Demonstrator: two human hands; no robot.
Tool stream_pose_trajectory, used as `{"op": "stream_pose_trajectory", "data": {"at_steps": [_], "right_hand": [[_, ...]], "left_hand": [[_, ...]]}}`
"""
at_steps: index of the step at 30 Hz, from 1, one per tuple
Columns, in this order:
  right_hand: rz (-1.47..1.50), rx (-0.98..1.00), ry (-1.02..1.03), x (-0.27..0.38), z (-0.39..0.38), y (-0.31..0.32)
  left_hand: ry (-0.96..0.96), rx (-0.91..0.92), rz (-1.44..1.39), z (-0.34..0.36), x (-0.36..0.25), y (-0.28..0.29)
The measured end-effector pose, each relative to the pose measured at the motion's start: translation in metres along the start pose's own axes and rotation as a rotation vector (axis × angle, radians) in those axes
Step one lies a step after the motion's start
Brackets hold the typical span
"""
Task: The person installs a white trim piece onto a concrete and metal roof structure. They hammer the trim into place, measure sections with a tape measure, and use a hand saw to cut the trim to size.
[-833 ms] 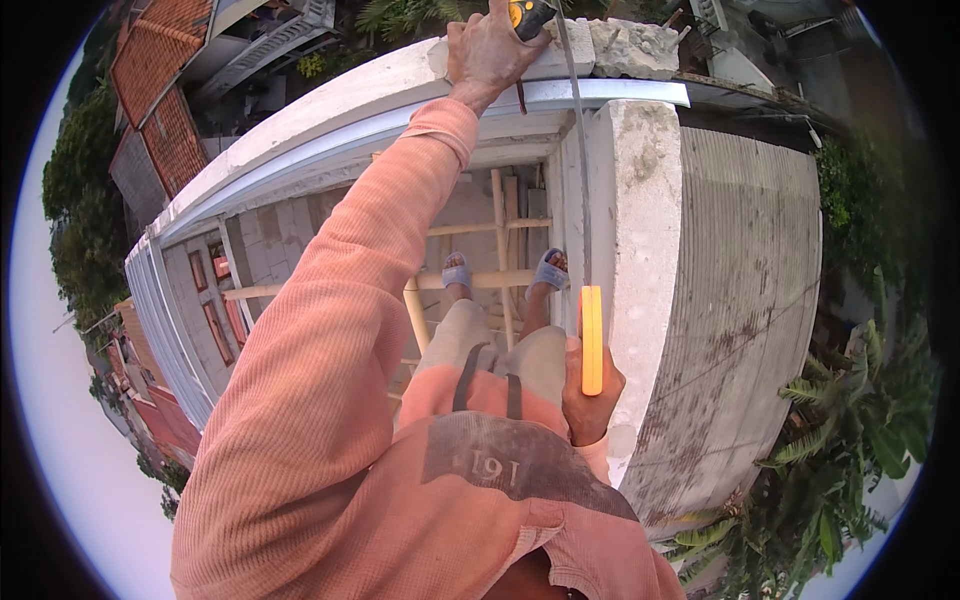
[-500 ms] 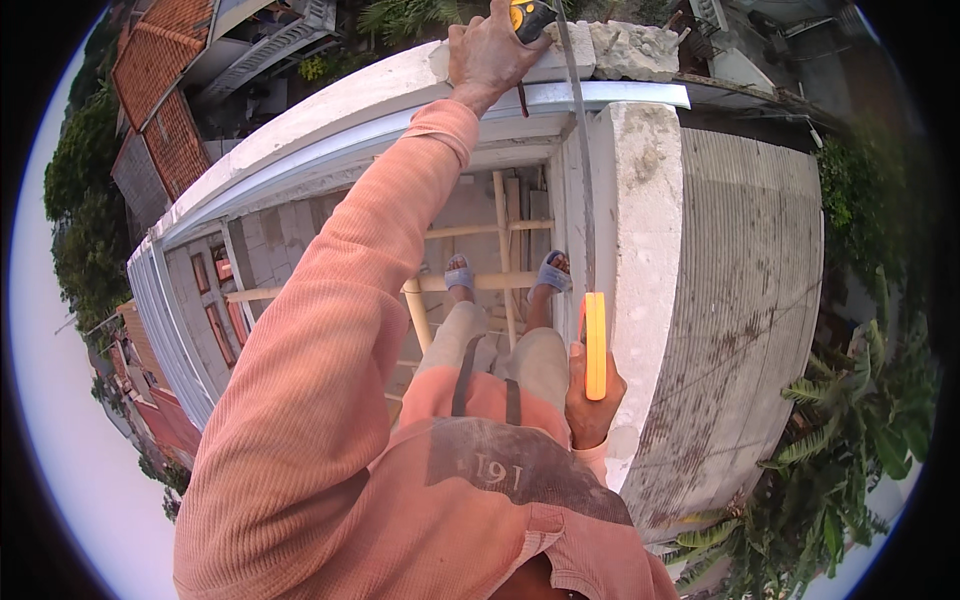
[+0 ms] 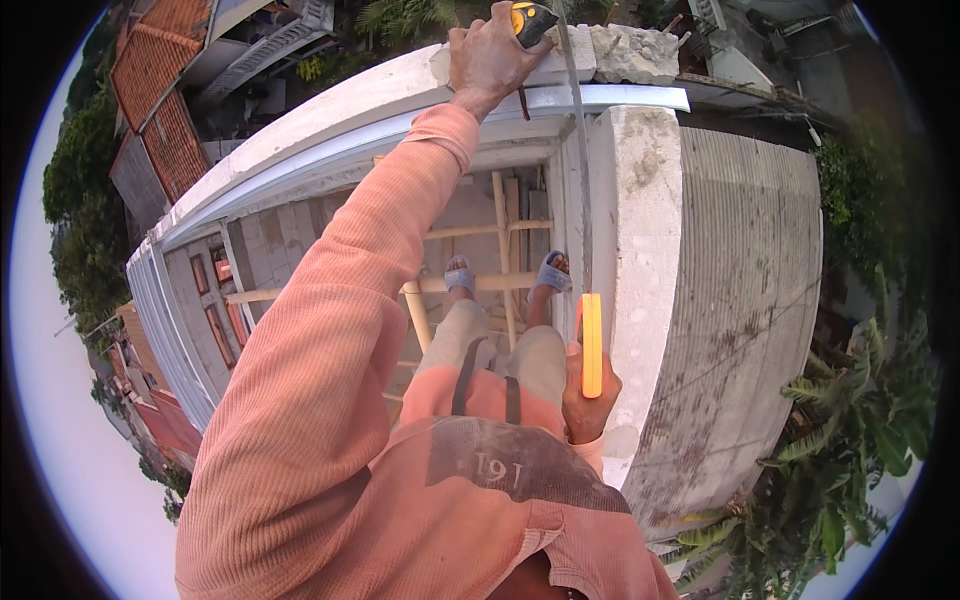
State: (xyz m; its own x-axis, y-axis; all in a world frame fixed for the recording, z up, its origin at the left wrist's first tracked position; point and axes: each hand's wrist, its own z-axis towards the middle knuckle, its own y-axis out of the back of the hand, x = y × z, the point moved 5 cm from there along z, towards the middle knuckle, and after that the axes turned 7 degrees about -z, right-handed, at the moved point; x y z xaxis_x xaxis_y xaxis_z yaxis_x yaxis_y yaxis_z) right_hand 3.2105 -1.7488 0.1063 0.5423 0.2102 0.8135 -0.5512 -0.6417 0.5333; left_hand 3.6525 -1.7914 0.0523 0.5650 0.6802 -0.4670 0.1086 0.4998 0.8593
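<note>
My right hand point(image 3: 590, 400) is closed around the yellow-orange handle of a handsaw point(image 3: 592, 345). The long dark blade points away from me, up to the white block wall point(image 3: 330, 125) at the far side, and its far end runs out of the picture. On top of that wall my left hand point(image 3: 490, 58) grips a black and yellow tape measure point(image 3: 532, 22), close to the left of the blade. A short dark strap dangles below this hand. Where the saw's teeth meet the block is hard to make out.
I stand in sandals on bamboo poles point(image 3: 485, 283) above a room's floor. A metal channel point(image 3: 600, 97) runs along the far wall. To my right are a white block wall point(image 3: 645, 240) and a corrugated roof point(image 3: 750, 300). A broken block point(image 3: 635, 55) lies at the far corner.
My right hand and the saw's handle have shifted slightly to the left. My left hand stays on the wall with the tape measure.
</note>
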Motion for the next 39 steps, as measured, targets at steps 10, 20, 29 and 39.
{"op": "stream_pose_trajectory", "data": {"at_steps": [10,20,29,39], "right_hand": [[0.09,0.017,-0.027,0.043,0.098,-0.028],[-0.026,0.04,0.003,0.02,0.018,0.001],[0.039,-0.018,-0.01,0.022,0.041,-0.015],[0.065,0.006,0.04,0.035,0.105,-0.031]], "left_hand": [[-0.002,0.008,-0.024,0.001,-0.004,-0.001],[0.0,-0.012,-0.025,0.001,0.004,0.002],[-0.013,0.017,-0.03,0.002,0.001,0.0],[-0.019,0.0,-0.002,0.002,-0.002,-0.002]]}}
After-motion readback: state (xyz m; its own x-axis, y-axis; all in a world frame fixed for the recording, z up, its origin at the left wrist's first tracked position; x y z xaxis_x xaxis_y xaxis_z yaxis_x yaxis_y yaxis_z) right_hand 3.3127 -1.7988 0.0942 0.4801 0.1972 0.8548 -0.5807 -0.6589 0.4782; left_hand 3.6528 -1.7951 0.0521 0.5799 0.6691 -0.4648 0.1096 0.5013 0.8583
